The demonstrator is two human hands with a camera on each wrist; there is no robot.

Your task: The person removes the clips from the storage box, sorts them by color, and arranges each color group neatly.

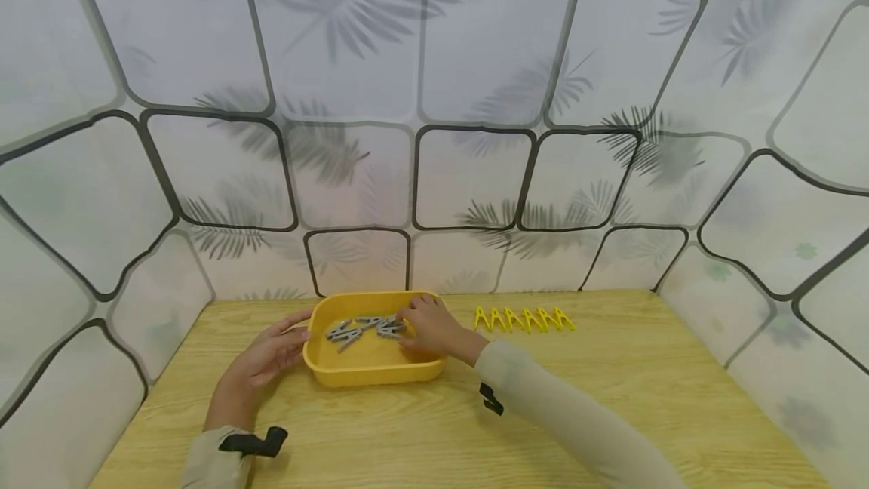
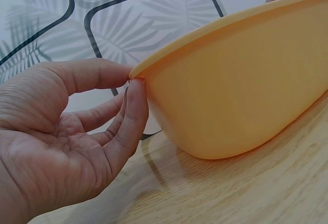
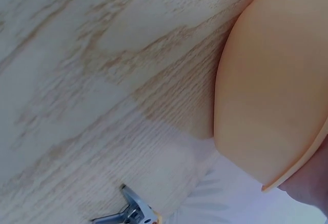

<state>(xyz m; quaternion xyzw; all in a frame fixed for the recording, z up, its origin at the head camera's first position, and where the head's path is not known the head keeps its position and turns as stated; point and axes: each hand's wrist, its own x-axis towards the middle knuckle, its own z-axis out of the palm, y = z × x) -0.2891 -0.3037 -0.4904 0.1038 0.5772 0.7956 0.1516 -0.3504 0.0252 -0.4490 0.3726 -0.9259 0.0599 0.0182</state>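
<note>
A yellow plastic basin stands on the table with several grey clothespins lying in a loose heap inside. At its left end, my left hand pinches the rim between thumb and finger, which the left wrist view shows closely on the basin wall. My right hand reaches over the right end into the basin, its fingers at the grey clothespins. Whether it grips one is hidden. In the right wrist view the basin's outer wall blocks most of that hand.
Right of the basin, several yellow clothespins stand in a row near the table's back edge. One clothespin shows low in the right wrist view. Patterned cloth hangs behind and beside the wooden table.
</note>
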